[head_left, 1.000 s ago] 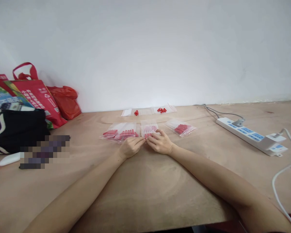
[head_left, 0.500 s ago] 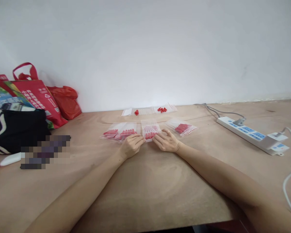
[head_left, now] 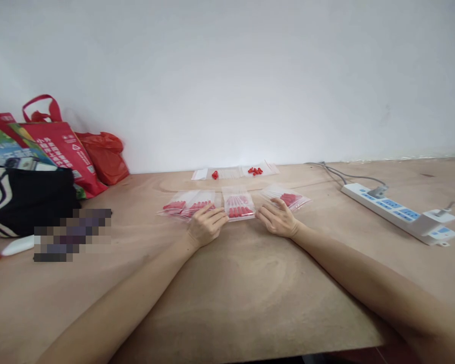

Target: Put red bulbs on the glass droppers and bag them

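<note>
A clear zip bag (head_left: 239, 199) with several red-ended sticks lies flat in the middle. My left hand (head_left: 208, 225) pinches its near left corner, fingers pressed together. At its near right corner, my right hand (head_left: 276, 217) has its fingertips closed on the bag's edge. To the left, two similar bags (head_left: 189, 201) overlap, partly hidden behind my left hand. Another bag of red-ended sticks (head_left: 288, 198) lies just beyond my right hand.
Loose red pieces (head_left: 255, 171) and clear bags lie near the wall. A white power strip (head_left: 394, 208) with cables is at the right. Red bags (head_left: 104, 156), a black striped bag (head_left: 34, 199) and a blurred-out object (head_left: 74, 236) are on the left.
My right hand has slid right, from the bag's middle to its near right corner, uncovering the red ends inside. My left hand has hardly moved.
</note>
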Demonstrator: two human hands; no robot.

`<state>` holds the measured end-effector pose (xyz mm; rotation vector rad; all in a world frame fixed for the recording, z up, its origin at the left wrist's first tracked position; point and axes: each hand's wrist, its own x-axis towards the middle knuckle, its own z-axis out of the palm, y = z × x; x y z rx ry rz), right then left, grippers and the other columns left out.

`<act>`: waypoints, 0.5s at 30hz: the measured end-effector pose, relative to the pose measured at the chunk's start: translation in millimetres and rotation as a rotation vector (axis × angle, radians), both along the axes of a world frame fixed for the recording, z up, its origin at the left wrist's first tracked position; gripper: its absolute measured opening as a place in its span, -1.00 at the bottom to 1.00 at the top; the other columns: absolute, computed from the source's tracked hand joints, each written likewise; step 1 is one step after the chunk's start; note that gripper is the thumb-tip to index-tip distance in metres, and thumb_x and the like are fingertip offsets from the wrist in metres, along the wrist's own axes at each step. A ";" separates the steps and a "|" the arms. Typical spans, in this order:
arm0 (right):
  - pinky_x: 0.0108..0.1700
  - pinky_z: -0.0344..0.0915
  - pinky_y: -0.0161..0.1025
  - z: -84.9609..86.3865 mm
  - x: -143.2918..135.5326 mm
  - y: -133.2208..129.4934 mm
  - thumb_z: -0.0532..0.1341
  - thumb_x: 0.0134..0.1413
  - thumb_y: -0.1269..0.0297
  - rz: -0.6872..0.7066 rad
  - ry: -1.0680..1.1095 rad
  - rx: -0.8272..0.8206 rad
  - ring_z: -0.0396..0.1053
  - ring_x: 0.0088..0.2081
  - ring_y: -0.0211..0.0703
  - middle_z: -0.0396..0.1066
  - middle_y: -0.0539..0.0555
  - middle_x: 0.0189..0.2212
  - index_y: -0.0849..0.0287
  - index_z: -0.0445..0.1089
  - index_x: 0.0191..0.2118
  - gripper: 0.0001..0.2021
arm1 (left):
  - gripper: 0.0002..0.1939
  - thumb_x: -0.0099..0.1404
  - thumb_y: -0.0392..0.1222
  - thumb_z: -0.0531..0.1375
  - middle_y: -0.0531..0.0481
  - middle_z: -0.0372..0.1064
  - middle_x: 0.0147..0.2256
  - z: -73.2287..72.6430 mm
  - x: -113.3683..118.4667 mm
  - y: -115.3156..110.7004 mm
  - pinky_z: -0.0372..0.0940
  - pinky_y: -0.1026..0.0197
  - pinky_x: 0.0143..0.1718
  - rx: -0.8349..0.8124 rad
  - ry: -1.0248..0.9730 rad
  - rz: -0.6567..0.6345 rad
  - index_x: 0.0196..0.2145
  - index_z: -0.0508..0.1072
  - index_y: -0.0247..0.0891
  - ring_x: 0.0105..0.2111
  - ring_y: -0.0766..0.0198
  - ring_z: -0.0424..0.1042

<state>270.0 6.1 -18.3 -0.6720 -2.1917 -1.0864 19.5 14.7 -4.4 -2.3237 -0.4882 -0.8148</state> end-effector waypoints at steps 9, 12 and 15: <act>-0.41 -0.06 -0.26 1.6 -7.6 -4.9 0.01 0.12 0.33 -0.089 -0.051 -0.110 0.19 -0.45 -0.30 0.39 0.07 -0.31 0.17 0.32 -0.19 -0.80 | -0.80 0.20 -0.39 0.03 0.05 0.49 -0.34 0.3 6.2 1.0 0.24 0.14 -0.10 -0.084 -0.044 -0.026 -0.38 0.44 -0.23 -0.27 0.31 0.44; -0.45 -0.10 -0.27 -2.5 -7.7 1.1 0.02 0.09 0.43 -0.139 -0.042 -0.107 0.18 -0.48 -0.31 0.40 0.05 -0.36 0.18 0.36 -0.26 -0.81 | -0.80 0.23 -0.37 0.02 0.02 0.47 -0.28 -0.6 17.2 5.4 0.19 0.09 -0.04 -0.099 -0.073 0.009 -0.27 0.41 -0.23 -0.20 0.26 0.41; -0.45 -0.08 -0.26 -4.4 1.4 13.2 0.03 0.06 0.46 -0.232 0.026 -0.122 0.18 -0.47 -0.29 0.39 0.05 -0.44 0.20 0.38 -0.32 -0.82 | -0.70 0.22 -0.31 0.05 -0.14 0.38 -0.13 -1.2 32.0 10.5 0.12 -0.02 0.01 -0.159 -0.117 0.182 -0.07 0.31 -0.33 -0.07 0.11 0.31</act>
